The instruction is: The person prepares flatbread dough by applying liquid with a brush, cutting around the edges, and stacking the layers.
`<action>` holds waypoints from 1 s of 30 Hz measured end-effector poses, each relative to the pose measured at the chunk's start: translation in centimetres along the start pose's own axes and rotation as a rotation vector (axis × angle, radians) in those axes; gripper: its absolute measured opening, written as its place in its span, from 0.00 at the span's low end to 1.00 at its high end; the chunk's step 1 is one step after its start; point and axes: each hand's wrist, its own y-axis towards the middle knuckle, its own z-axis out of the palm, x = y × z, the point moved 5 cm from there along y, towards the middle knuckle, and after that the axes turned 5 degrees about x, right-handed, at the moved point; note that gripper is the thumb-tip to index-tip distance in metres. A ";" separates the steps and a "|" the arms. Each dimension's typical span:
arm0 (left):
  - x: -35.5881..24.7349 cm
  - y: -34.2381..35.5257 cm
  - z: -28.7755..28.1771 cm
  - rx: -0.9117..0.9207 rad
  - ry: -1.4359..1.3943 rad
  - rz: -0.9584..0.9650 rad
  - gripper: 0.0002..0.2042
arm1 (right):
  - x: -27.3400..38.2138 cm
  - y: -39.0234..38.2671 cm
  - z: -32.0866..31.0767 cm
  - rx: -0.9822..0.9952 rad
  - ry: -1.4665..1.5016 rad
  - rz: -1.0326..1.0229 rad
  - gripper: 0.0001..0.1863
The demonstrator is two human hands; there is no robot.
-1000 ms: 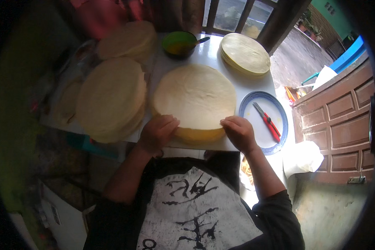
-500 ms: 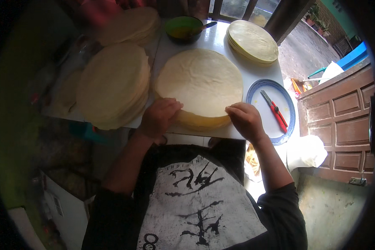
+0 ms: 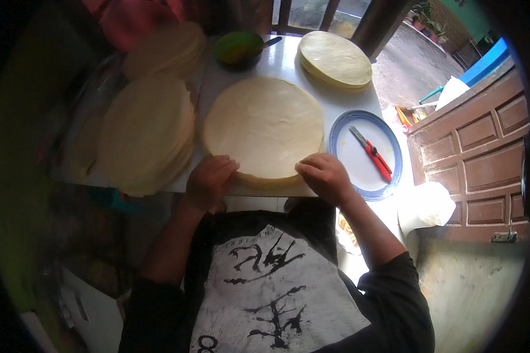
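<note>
A stack of round, pale dough sheets lies in the middle of the white table. At its near left edge my left hand pinches the rim of the top sheet, thumb and fingers pressed together. My right hand does the same at the near right edge. Between the hands the top sheet's rim lies down on the stack, with the layers beneath showing as a thin yellowish band. Right of the stack, a red box cutter with its blade out rests on a blue-rimmed white plate.
A taller stack of dough sheets stands at the left, with another stack behind it. One more stack is at the far right. A green bowl with a handled tool sits at the back. The brown door stands to the right.
The top sheet's near edge, raised before and baring the yellow layer below, has come down onto the stack between my hands. The whole view has shifted slightly.
</note>
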 end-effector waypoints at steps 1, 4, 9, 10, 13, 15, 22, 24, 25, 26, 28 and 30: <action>0.0 -0.1 0.3 0.005 -0.010 0.005 0.12 | -0.1 -0.2 0.1 0.003 -0.010 0.005 0.12; 0.1 -0.8 0.9 0.014 -0.034 0.011 0.13 | 0.1 -0.5 0.5 -0.002 -0.042 0.012 0.10; 0.1 -1.0 1.3 0.023 -0.048 -0.009 0.13 | 0.2 -0.8 0.3 -0.022 -0.056 0.027 0.09; 0.2 -1.1 1.1 0.027 -0.044 -0.014 0.13 | 0.3 -0.8 0.5 -0.024 -0.050 0.020 0.09; 0.4 -1.2 1.2 0.039 -0.119 0.009 0.11 | 0.6 -0.9 0.4 -0.004 -0.075 0.057 0.09; 0.4 -1.5 1.0 0.032 -0.136 0.000 0.11 | 0.6 -1.0 0.5 -0.001 -0.058 0.077 0.10; -0.5 -1.9 -0.2 0.100 -0.077 -0.142 0.20 | -0.2 -1.0 -0.2 0.012 -0.016 0.226 0.14; -1.1 -1.6 -0.4 0.143 -0.045 -0.140 0.22 | 1.0 0.1 -0.6 -0.023 -0.039 0.189 0.16; -1.2 -1.7 -0.4 0.172 -0.036 -0.143 0.24 | 1.7 0.2 -0.4 -0.007 -0.031 0.160 0.16; -1.2 -1.8 -0.2 0.187 -0.007 -0.137 0.24 | 2.2 0.4 -0.2 0.006 -0.024 0.130 0.17; -0.8 -1.5 0.2 0.217 0.046 -0.116 0.25 | 2.5 0.8 0.4 0.080 0.017 0.039 0.18; -1.1 -1.1 0.1 0.215 -0.001 -0.110 0.23 | 1.9 0.7 1.0 0.121 0.048 0.064 0.16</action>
